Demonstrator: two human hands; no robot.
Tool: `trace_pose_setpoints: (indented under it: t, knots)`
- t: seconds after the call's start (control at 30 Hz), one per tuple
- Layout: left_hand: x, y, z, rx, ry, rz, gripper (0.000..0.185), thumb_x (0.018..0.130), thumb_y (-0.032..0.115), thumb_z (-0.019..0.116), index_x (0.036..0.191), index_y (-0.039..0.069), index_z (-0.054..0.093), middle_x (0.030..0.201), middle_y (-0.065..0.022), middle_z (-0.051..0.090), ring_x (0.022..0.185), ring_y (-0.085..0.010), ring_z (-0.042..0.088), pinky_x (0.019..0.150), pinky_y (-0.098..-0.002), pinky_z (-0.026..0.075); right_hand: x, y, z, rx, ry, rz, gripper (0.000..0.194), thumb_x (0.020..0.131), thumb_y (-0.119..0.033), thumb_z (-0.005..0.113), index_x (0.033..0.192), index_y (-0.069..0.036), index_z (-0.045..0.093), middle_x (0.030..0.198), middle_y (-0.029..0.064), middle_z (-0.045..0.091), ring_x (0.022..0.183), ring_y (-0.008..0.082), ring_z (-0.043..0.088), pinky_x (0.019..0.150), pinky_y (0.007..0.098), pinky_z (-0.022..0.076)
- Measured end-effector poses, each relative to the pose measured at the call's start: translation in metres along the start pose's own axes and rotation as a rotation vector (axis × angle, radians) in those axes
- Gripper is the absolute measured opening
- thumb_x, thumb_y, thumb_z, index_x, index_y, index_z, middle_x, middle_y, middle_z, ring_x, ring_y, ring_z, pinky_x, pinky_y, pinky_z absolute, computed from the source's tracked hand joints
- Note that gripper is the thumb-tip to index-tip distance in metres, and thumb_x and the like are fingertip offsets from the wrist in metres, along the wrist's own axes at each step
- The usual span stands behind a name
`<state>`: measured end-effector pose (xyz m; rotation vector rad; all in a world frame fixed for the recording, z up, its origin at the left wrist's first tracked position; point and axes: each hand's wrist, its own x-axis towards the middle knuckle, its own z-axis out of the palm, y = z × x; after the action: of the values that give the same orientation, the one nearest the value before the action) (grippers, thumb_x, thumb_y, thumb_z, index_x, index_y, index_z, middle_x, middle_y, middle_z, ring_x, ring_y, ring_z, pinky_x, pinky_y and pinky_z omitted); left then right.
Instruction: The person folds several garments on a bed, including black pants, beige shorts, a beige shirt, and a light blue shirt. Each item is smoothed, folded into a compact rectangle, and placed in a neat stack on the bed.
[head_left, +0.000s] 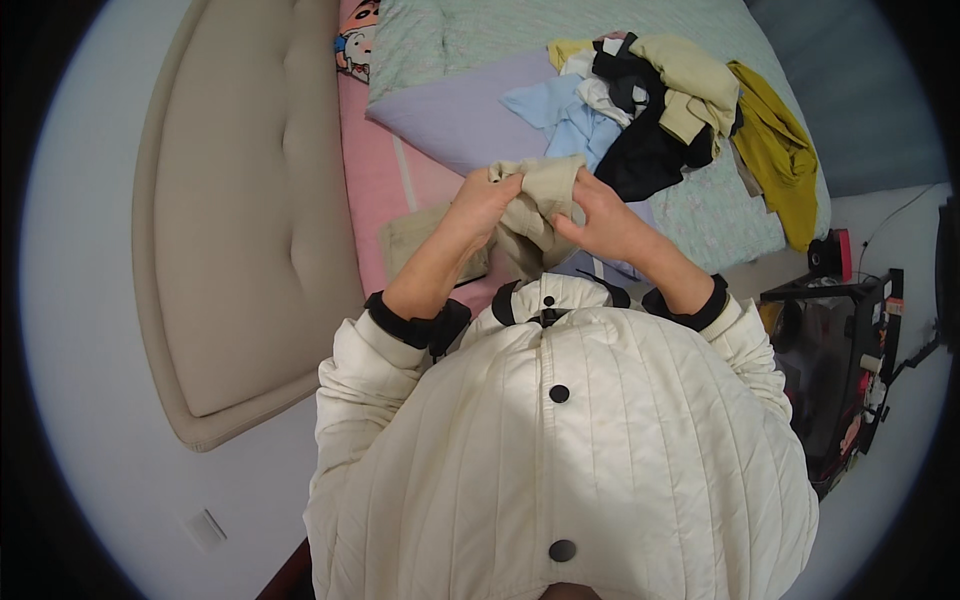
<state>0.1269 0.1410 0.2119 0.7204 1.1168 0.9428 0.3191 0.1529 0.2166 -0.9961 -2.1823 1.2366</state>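
A beige cloth garment (551, 184) is bunched up in front of my body, above the near edge of the bed. My left hand (484, 201) grips its left part, thumb on top. On the right, my right hand (600, 214) holds the garment's edge between thumb and fingers. A folded beige-khaki garment (420, 229) lies on the pink sheet, partly behind my left forearm. Beyond my hands sits a heap of clothes with light blue cloth (581, 124), black cloth (641, 161) and a cream garment (690, 67). A mustard-yellow garment (776, 142) lies at the heap's right.
The padded headboard (225, 210) stands on the left. A green patterned quilt (465, 37), its lilac side (465, 124) folded over, covers much of the bed. A cartoon-print item (358, 45) lies by the headboard. To the right is a black-framed rack (817, 292) with various items.
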Motion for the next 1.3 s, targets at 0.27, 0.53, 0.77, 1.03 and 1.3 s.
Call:
trace_pose_setpoints:
  t: [0.27,0.53,0.77,1.03,1.3]
  knots:
    - [0.012,-0.004,0.0,0.16,0.002,0.089,0.024,0.083,0.015,0.054,0.1,-0.002,0.058,0.095,-0.0055,0.06,0.085,-0.012,0.056,0.074,-0.0275,0.045,-0.005,0.014,-0.001,0.846,0.017,0.272,0.059,0.086,-0.027,0.052,0.133,-0.004,0.027,0.129,0.0101,0.039,0.117,0.0213,0.039,0.097,0.0328,0.032]
    - [0.01,-0.007,0.013,0.133,-0.064,-0.012,0.029,0.081,0.021,0.061,0.098,-0.003,0.059,0.087,-0.0048,0.062,0.075,-0.0107,0.056,0.068,-0.0255,0.046,-0.012,0.01,0.012,-0.144,0.03,0.013,0.059,0.078,-0.019,0.058,0.125,0.005,0.032,0.109,0.0211,0.046,0.103,0.0292,0.047,0.088,0.0344,0.0386]
    - [0.004,-0.002,0.003,0.33,-0.064,0.203,0.026,0.082,0.019,0.063,0.099,0.0,0.059,0.088,-0.0012,0.061,0.078,-0.0077,0.054,0.07,-0.0228,0.044,-0.004,0.018,-0.011,1.281,0.067,0.447,0.05,0.083,-0.018,0.057,0.125,0.001,0.039,0.107,0.0099,0.057,0.1,0.0183,0.054,0.09,0.0329,0.039]
    - [0.003,0.004,-0.011,0.608,-0.042,0.246,0.026,0.08,0.021,0.064,0.097,0.002,0.059,0.077,-0.0005,0.059,0.074,-0.0071,0.05,0.067,-0.0231,0.042,0.001,0.018,-0.027,1.219,-0.043,0.559,0.04,0.079,-0.015,0.062,0.114,0.001,0.051,0.111,0.0085,0.057,0.098,0.0188,0.056,0.089,0.0322,0.0414]
    - [-0.034,0.03,-0.047,0.761,0.23,0.598,0.017,0.078,0.017,0.065,0.081,0.001,0.06,0.067,-0.0039,0.055,0.062,-0.0127,0.049,0.06,-0.0261,0.041,-0.055,-0.027,-0.069,0.368,0.362,0.15,0.037,0.078,-0.007,0.061,0.113,0.001,0.051,0.103,0.006,0.059,0.091,0.013,0.055,0.082,0.0277,0.0427]
